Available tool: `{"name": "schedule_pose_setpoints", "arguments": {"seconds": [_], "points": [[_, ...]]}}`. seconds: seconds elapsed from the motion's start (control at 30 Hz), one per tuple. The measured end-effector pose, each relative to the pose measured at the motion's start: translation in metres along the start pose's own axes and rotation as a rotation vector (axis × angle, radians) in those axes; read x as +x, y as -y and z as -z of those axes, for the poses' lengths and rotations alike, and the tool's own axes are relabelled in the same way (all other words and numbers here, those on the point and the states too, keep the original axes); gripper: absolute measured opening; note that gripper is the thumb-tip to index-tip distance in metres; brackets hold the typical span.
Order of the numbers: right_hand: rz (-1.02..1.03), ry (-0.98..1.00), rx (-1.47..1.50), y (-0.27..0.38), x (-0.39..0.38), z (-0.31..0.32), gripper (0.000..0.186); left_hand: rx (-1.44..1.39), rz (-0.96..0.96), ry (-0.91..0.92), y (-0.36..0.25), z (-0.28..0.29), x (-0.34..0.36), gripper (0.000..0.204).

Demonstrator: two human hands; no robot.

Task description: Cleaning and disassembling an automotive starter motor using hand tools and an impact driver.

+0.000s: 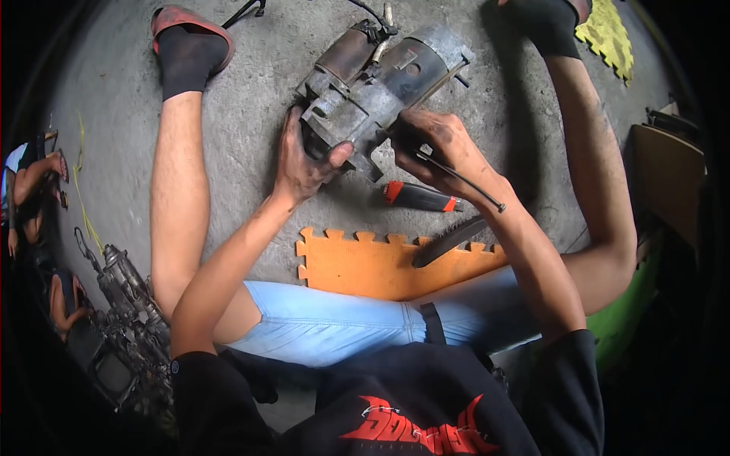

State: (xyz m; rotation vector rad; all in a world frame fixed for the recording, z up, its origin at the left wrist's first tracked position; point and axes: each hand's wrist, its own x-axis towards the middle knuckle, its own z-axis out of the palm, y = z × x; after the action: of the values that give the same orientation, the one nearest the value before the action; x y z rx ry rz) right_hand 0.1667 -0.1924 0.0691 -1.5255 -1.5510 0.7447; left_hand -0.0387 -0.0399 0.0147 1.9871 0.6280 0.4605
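A starter motor (372, 95) with a grey metal housing, a dark round body and a smaller cylinder alongside lies on the concrete floor between my legs. My left hand (308, 159) is wrapped round the near left end of its housing, with the thumb over the front. Close against the housing's right side, my right hand (437, 148) is closed, its fingertips partly hidden. From this hand a thin dark metal rod (468, 182) with a small head, like a long bolt, reaches back over my wrist. Both hands are smudged with grease.
Below the motor lie a red-and-black tool handle (422, 196), a dark brush (449, 243) and an orange foam mat (357, 262). Several greasy metal parts (125, 289) are piled at the left, near other people (34, 182). A yellow mat (606, 38) lies far right.
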Motion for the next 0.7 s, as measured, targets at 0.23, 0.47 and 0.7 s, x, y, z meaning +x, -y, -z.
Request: {"name": "schedule_pose_setpoints", "arguments": {"seconds": [0.23, 0.47, 0.7], "points": [[0.101, -0.01, -0.075, -0.001, 0.004, 0.002, 0.024, -0.011, -0.033, -0.009, -0.001, 0.0, 0.003, 0.095], [0.036, 0.006, -0.05, -0.002, 0.002, 0.006, 0.022, -0.031, -0.017, 0.002, 0.002, 0.0, 0.001, 0.093], [0.029, -0.07, 0.068, -0.004, -0.011, -0.023, 0.02, -0.109, 0.01, -0.065, 0.009, -0.007, 0.0, 0.087]]}}
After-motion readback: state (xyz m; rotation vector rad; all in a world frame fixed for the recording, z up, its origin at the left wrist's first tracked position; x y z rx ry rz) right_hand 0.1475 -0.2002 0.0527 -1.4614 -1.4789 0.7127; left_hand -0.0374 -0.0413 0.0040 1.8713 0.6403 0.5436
